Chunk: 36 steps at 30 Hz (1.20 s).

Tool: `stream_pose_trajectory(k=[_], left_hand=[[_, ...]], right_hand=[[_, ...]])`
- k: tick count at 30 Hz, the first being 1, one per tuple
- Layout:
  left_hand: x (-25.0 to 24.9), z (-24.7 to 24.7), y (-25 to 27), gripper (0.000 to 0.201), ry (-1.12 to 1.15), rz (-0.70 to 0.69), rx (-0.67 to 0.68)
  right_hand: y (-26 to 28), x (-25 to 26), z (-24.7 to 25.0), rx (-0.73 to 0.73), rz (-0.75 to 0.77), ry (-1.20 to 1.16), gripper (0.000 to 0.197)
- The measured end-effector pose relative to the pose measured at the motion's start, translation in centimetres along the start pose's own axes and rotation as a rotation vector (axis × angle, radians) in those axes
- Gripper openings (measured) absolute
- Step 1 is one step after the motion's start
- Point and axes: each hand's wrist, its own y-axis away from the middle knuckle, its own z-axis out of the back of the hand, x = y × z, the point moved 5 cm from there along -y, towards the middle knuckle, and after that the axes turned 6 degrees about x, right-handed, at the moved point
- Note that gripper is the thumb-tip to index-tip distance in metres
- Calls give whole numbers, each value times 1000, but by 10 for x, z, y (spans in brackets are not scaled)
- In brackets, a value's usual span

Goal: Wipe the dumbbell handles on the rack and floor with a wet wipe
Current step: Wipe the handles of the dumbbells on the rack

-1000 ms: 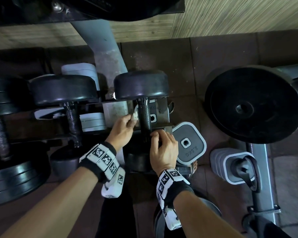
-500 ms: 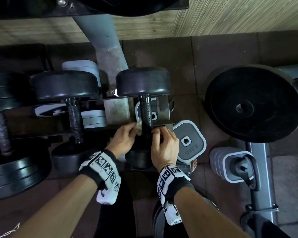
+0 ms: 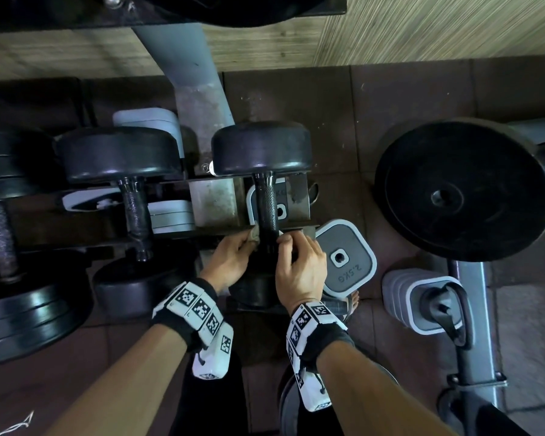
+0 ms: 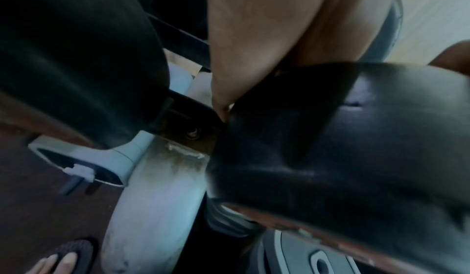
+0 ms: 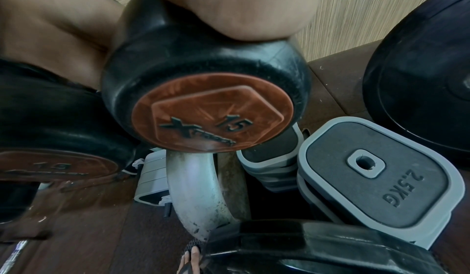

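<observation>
A black dumbbell (image 3: 261, 149) lies on the rack with its knurled handle (image 3: 266, 206) running toward me. My left hand (image 3: 233, 259) pinches a crumpled, soiled wet wipe (image 3: 254, 236) against the near left side of that handle. My right hand (image 3: 299, 262) grips the handle's near end from the right, fingers curled. The wrist views show only palms; the near head (image 5: 203, 105), marked 15, fills the right wrist view. A second dumbbell (image 3: 120, 155) with a worn handle (image 3: 134, 212) lies to the left on the same rack.
A big black weight plate (image 3: 463, 190) leans at the right. Grey 2.5 kg plates (image 3: 346, 256) and a grey stack (image 3: 428, 303) sit on the brown floor. More black plates (image 3: 22, 313) lie at far left. The grey rack post (image 3: 199, 99) rises behind.
Both hands have slid down the handle toward me, from its middle to its near end, with the wipe carried along in the left hand.
</observation>
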Motion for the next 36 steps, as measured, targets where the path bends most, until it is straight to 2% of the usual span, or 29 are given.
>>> stream_pose_trajectory(k=[5, 8, 12, 14, 19, 24, 27, 29, 33, 36], left_hand=[[0, 11, 3, 23, 41, -2, 12], [-25, 29, -20, 26, 61, -69, -98], [-49, 36, -42, 23, -78, -120, -195], [-39, 31, -41, 26, -59, -95, -164], [-1, 6, -19, 22, -63, -9, 14], [1, 8, -20, 28, -67, 7, 35], [-19, 32, -40, 29, 59, -64, -130], [-34, 43, -50, 22, 76, -82, -210], [-30, 25, -39, 24, 12, -71, -121], [-6, 4, -20, 22, -9, 24, -17]], right_hand=[[0, 1, 1, 0, -1, 6, 34], [0, 1, 2, -13, -3, 3, 35], [1, 2, 3, -11, 2, 2, 34], [0, 2, 3, -12, -1, 1, 34], [0, 2, 2, -6, 6, 4, 35], [0, 0, 1, 2, 6, -4, 35], [0, -1, 1, 3, 8, -11, 35], [0, -1, 0, 8, 7, -13, 36], [-1, -1, 0, 10, 11, -6, 36], [-1, -1, 0, 9, 27, -5, 37]])
